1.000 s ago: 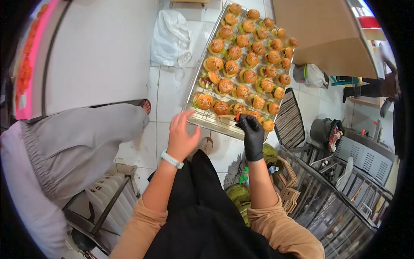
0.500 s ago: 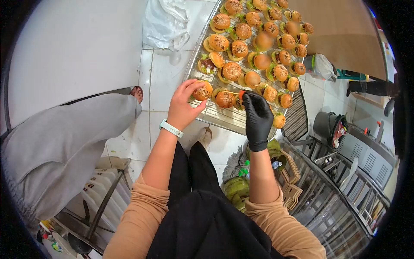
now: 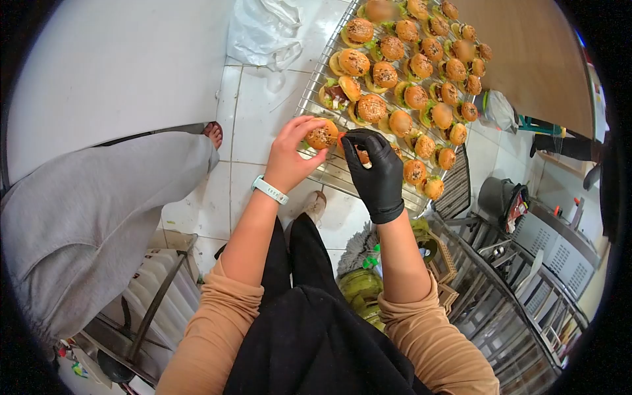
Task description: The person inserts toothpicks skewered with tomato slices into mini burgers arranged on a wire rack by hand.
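Note:
My bare left hand (image 3: 295, 153), with a pale watch on the wrist, has its fingers and thumb curled around the sides of a mini burger (image 3: 322, 135) at the near left corner of a wire rack (image 3: 334, 179). In a black glove, my right hand (image 3: 374, 172) pinches a thin pick (image 3: 340, 139) with an orange-red end. The pick meets the seeded bun's right side; how deep its point sits cannot be seen. Behind my right fingers, another burger (image 3: 362, 154) is partly hidden. Farther up, one burger (image 3: 338, 93) has its top bun tilted off the filling.
Rows of mini burgers (image 3: 384, 74) cover the rack. A white plastic bag (image 3: 263, 33) lies on the tiled floor. At the left stands a person in grey trousers (image 3: 99, 217). Metal shelving with utensils (image 3: 507, 276) is close on my right.
My right hand has moved left, bringing the pick from beside the burger to its bun. My left hand keeps its hold. The view has shifted, so the rack appears farther right.

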The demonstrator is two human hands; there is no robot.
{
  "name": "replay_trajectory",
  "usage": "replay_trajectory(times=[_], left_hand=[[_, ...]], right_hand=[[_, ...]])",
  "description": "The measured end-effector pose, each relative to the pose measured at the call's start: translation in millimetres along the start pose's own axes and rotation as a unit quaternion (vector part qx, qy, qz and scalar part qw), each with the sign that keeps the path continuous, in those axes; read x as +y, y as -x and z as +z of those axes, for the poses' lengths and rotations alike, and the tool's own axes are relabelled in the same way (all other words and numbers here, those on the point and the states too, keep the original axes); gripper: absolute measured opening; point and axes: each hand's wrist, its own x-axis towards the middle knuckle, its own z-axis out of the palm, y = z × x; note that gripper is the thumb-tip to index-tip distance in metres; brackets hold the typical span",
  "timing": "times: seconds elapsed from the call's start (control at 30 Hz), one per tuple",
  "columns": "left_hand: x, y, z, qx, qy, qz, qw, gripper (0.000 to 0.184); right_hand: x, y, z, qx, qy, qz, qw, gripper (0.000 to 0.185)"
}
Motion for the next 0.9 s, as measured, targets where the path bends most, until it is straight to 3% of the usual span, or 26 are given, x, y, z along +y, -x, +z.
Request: replay_trajectory(times=[0.37,0.67,0.9], left_hand=[[-1,0,1,0.005,0.005,0.008,1.000,0.048],[-5,4,4,0.019,-0.003,-0.010,1.000,0.067],[-13,8,6,0.015,-0.019,-0.023,0.999,0.063]], right_hand=[[4,1,9,-0.012,0.050,-0.049,0.997,0.022],[13,4,22,-0.012,0.057,-0.069,0.996,0.020],[22,4,30,-0.034,0.054,-0.070,0.996,0.020]])
